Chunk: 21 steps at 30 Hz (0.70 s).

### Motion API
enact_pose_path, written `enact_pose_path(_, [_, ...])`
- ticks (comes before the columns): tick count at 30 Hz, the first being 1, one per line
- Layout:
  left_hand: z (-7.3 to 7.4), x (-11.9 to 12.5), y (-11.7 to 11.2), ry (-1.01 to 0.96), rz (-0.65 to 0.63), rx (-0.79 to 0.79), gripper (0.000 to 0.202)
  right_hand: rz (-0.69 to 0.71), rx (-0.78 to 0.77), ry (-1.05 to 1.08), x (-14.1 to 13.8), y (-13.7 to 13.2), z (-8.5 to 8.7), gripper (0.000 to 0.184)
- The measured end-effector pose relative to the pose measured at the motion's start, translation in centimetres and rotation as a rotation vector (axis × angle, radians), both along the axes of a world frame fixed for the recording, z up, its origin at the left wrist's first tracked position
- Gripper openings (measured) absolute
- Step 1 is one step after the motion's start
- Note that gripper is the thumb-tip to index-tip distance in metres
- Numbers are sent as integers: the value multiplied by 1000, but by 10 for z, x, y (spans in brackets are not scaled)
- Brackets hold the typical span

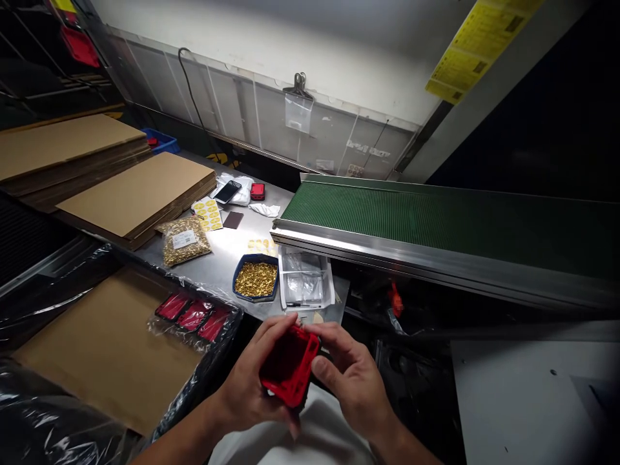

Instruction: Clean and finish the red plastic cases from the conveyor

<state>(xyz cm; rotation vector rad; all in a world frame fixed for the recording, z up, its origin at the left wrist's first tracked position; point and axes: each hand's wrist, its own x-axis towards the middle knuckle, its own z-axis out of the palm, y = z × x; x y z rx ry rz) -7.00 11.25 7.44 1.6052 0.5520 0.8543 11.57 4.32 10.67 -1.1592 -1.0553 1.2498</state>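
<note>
A red, hollow plastic housing with dark edges is tilted in front of me, its open side toward me. My left hand wraps round its left side and underside, with fingers closed on it. My right hand is at its right side, fingertips bent against the far rim and thumb near the right wall. Whether a small part is pinched at that rim, I cannot make out. Beyond my hands stands a dark blue bin filled with small brass-coloured pieces. Beside it is a white tray holding clear plastic bags and a pen.
A green conveyor belt runs off to the right. Left are cardboard stacks, a bag of brass-coloured pieces, and a plastic-lined box with bagged red housings. Farther back lie a phone and a red housing.
</note>
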Motion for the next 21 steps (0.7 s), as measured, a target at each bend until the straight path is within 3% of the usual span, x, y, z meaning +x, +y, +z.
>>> enact_pose_path(2, [-3,0,-2,-10,5,63,106,-22,-9,-44,1,-1,2,25])
enact_pose_path(5, [-6,-2,-6,-10,-1,115,105,-23,16,-53,-1,-6,2,29])
enact_pose_path(8, [-6,-6,-11,-10,-13,120,102,-1,77,-77,-6,-11,2,46])
enact_pose_path(10, [-4,-9,-17,-1,-32,114,100,-28,70,-122,-9,-15,2,33])
enact_pose_path(11, [-4,-10,-21,-1,-45,90,98,-55,50,-136,-10,-16,2,23])
enact_pose_path(14, [0,-12,-33,-83,-75,-107,93,-128,20,-132,-15,-22,0,29])
enact_pose_path(15, [2,-13,-37,-129,-74,-183,94,-119,43,-141,-16,-25,-1,33])
enact_pose_path(18, [9,-21,-46,-226,-41,-333,99,50,139,-222,-23,-35,-7,91])
enact_pose_path(19, [10,-24,-47,-234,-33,-359,100,102,151,-263,-26,-38,-10,102])
enact_pose_path(21, [12,-32,-49,-279,-41,-441,99,113,138,-323,-33,-43,-15,102])
